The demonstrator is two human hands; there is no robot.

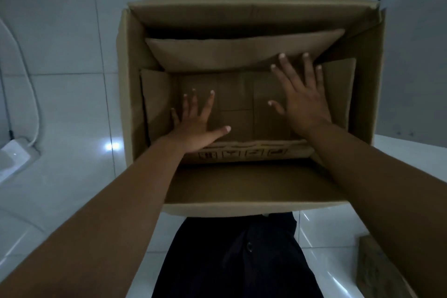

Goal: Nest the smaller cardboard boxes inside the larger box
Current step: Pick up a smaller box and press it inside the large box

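A large brown cardboard box (128,80) stands open on the white tiled floor in front of me. A smaller open cardboard box (239,99) sits inside it, its flaps spread against the larger box's walls. My left hand (196,126) is down inside the smaller box, fingers apart, palm flat near its floor. My right hand (302,94) is also spread flat, its fingertips touching the smaller box's far flap (229,53). Neither hand holds anything. The smaller box's near flap (244,152) carries printed handling symbols.
White floor tiles (60,104) surround the box. A white power strip (14,155) with a cable lies at the far left. Another piece of cardboard (377,271) shows at the lower right. A white wall rises behind the box. My dark clothing is below the box's near flap.
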